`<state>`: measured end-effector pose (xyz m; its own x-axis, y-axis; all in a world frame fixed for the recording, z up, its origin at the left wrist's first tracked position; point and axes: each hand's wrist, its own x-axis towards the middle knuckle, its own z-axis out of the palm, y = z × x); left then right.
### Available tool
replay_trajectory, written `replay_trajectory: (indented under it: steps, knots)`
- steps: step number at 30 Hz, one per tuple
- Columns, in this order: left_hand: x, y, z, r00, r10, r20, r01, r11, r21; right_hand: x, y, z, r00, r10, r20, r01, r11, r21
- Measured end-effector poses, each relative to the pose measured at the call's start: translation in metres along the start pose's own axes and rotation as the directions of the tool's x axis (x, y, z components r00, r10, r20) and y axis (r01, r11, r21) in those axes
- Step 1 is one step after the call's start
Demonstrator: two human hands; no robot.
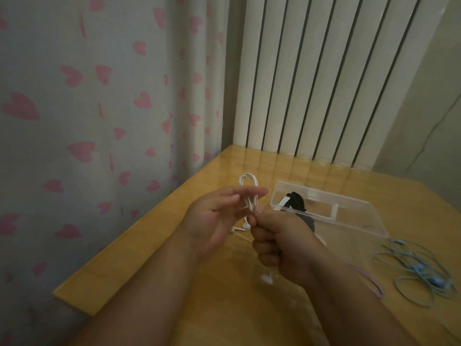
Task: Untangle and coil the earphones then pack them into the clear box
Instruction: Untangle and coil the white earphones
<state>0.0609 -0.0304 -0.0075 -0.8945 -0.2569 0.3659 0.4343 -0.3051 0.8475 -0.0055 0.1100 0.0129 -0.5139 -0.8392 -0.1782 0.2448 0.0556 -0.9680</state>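
White earphones [248, 180] are held above the table between both hands. Their cord loops over the fingers of my left hand [219, 216], and an earbud dangles below it. My right hand [279, 243] is closed in a fist on the cord just right of the left fingers, with a white plug end hanging beneath it. The clear box [349, 216] lies open on the table behind my right hand, with black earphones [298, 199] coiled inside its left end.
Tangled blue earphones [419, 268] lie on the wooden table [224, 308] at the right, with a pink cord [371, 285] beside them. A heart-patterned curtain [99, 121] hangs at the left. A white radiator [324, 76] stands behind the table.
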Motion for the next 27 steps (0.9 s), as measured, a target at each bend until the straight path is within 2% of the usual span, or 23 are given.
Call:
replay_trajectory:
  steps: [4, 10, 13, 15, 19, 21, 24, 27]
  knots:
    - [0.001, -0.006, 0.002, 0.995, -0.004, -0.103, 0.013, 0.996, 0.084, -0.002, 0.003, 0.000, 0.999, 0.047, 0.023, -0.047, 0.999, -0.016]
    - [0.005, -0.013, -0.009, 0.960, -0.054, -0.273, 0.061, 0.998, 0.015, 0.003, 0.008, 0.008, 0.996, -0.017, -0.092, -0.002, 0.981, -0.195]
    - [0.005, -0.013, -0.013, 0.957, -0.084, -0.278, 0.083, 0.996, -0.015, 0.000, 0.005, 0.017, 0.990, -0.013, -0.140, -0.024, 0.965, -0.261]
    - [0.004, -0.014, -0.016, 0.962, -0.109, -0.252, 0.110, 0.994, -0.009, -0.003, 0.006, 0.020, 0.983, -0.043, -0.176, -0.026, 0.927, -0.373]
    - [0.005, -0.019, -0.012, 0.943, -0.151, -0.295, 0.195, 0.973, 0.126, -0.012, 0.015, 0.021, 0.940, -0.237, -0.246, 0.016, 0.751, -0.660]
    - [0.005, -0.022, -0.009, 0.931, -0.203, -0.303, 0.273, 0.939, 0.209, -0.018, 0.024, 0.019, 0.911, -0.323, -0.256, 0.040, 0.688, -0.724]
    - [0.006, -0.027, -0.006, 0.911, -0.283, -0.299, 0.375, 0.869, 0.322, -0.024, 0.035, 0.012, 0.899, -0.320, -0.297, -0.003, 0.676, -0.737]
    - [0.010, -0.026, -0.001, 0.912, -0.277, -0.303, 0.402, 0.754, 0.520, -0.026, 0.040, 0.007, 0.886, -0.344, -0.311, -0.066, 0.569, -0.820]
